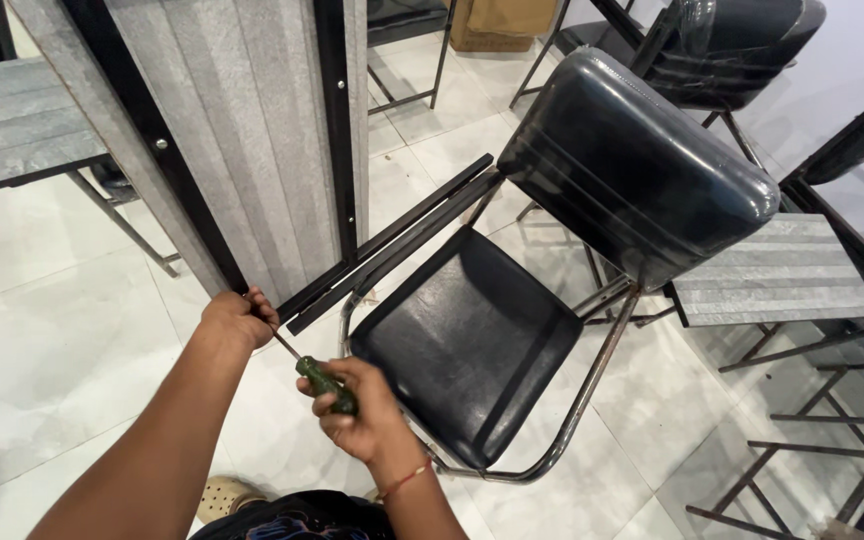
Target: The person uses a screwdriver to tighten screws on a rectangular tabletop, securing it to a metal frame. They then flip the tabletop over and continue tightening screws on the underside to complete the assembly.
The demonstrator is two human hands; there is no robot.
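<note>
While the left hand (237,318) pinches the hidden screwdriver tip, right hand (362,410) fingers clasp the green screwdriver (324,382).

Looks like a furniture workshop w/ white tile floor (42,340): lots of black padded chairs (512,300), grey writing boards (782,270) & bare metal frames (802,470).
</note>
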